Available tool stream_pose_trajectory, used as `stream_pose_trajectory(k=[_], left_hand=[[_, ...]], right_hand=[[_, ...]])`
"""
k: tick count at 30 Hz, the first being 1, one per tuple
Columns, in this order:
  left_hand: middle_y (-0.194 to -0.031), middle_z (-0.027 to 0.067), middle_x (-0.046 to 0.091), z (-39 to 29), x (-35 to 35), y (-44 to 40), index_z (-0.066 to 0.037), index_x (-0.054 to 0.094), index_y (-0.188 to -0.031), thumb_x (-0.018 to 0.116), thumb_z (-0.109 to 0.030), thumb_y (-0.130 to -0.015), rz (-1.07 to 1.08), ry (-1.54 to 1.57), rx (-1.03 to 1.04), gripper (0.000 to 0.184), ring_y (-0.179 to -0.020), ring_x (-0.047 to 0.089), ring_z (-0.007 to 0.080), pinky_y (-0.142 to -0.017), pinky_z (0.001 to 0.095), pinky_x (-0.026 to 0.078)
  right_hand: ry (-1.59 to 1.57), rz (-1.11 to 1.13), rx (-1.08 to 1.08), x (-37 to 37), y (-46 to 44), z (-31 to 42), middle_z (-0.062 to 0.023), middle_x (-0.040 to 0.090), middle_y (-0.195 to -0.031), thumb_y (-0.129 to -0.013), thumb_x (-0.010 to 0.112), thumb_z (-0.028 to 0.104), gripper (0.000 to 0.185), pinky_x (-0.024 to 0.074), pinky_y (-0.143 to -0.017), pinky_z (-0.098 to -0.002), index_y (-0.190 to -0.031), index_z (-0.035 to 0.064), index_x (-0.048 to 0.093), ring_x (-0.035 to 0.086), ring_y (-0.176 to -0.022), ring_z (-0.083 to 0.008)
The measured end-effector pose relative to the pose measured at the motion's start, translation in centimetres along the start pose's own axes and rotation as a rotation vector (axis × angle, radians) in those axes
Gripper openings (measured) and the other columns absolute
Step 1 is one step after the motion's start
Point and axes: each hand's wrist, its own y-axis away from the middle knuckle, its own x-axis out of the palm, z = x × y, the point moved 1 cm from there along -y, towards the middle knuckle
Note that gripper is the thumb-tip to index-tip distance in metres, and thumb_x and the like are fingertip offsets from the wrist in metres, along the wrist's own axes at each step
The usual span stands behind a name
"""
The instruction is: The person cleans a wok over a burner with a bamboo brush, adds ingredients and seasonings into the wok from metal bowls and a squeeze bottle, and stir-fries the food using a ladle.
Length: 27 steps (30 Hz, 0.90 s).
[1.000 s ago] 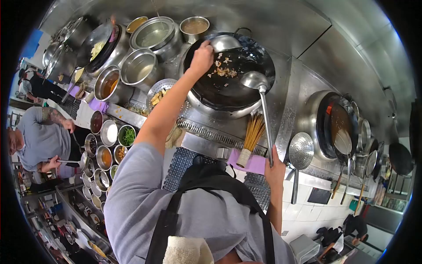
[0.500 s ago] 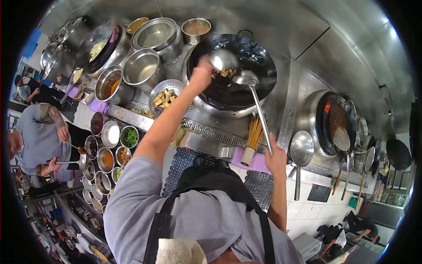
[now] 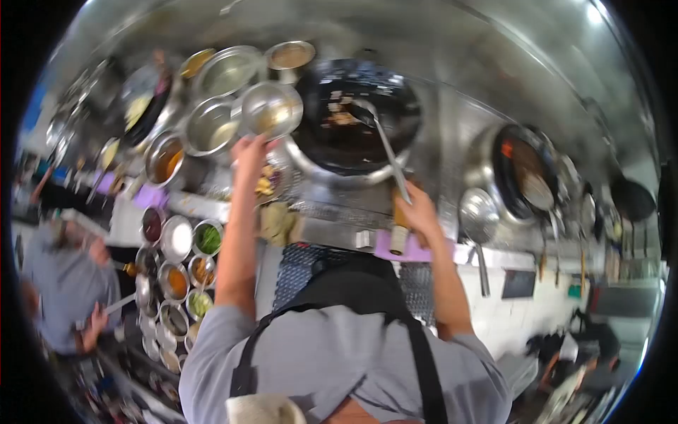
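Observation:
My left hand [image 3: 252, 150] is closed on the rim of a shiny metal bowl [image 3: 272, 109]. The bowl is left of the black wok [image 3: 353, 152], over the edge of a pot, its inside facing me and blurred. My right hand [image 3: 418, 208] grips the long handle of a metal ladle [image 3: 387, 145], whose head rests inside the wok beside small brown food pieces [image 3: 337, 113]. Below my left wrist, yellowish food pieces [image 3: 267, 182] lie in a perforated strainer, partly hidden by my forearm. A bamboo wok brush [image 3: 399, 226] is just below my right hand.
Metal pots of liquid [image 3: 210, 127] stand left of the wok. Small containers of ingredients [image 3: 176, 237] crowd the lower left, near a co-worker [image 3: 67, 283]. On the right are a perforated skimmer [image 3: 480, 215] and a second wok [image 3: 526, 169]. A purple cloth [image 3: 413, 247] lies on the front ledge.
My left hand has swung the bowl left, away from above the wok. The ladle's head has shifted left within the wok, against the food. The view has moved slightly and blurred.

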Motion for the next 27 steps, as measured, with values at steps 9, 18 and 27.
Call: stream_pose_trajectory(k=[9,18,27], left_hand=[[-0.094,0.0124,0.069,2.0,-10.9,11.9,0.005,0.061,-0.098,0.064,0.0,-0.092,-0.031,0.198,-0.061,0.009,-0.081,0.071,0.0211,-0.072,0.027,0.062],[-0.094,0.0149,0.07,1.7,-11.9,14.9,0.008,0.06,-0.1,0.062,0.001,-0.092,-0.055,0.262,-0.105,0.011,-0.082,0.073,0.0253,-0.072,0.0286,0.063],[-0.093,0.014,0.068,1.5,-9.8,15.7,0.005,0.057,-0.095,0.064,0.001,-0.092,-0.005,0.312,-0.176,0.008,-0.078,0.072,0.0234,-0.07,0.0286,0.063]], right_hand=[[0.104,0.101,0.22,1.6,-1.0,5.9,-0.0311,0.063,-0.121,-0.088,0.064,0.018,0.057,0.0477,-0.099,-0.0459,-0.139,-0.0029,0.05,0.061,-0.112,-0.0459],[-0.085,0.231,0.28,1.7,-3.9,4.8,-0.0241,0.069,-0.114,-0.087,0.065,0.016,0.054,0.0496,-0.096,-0.0371,-0.137,-0.0024,0.054,0.067,-0.109,-0.0336],[0.147,0.088,0.037,3.7,-9.8,1.6,-0.0301,0.059,-0.13,-0.087,0.064,0.018,0.06,0.0459,-0.104,-0.0394,-0.14,-0.0046,0.049,0.058,-0.124,-0.0393]])
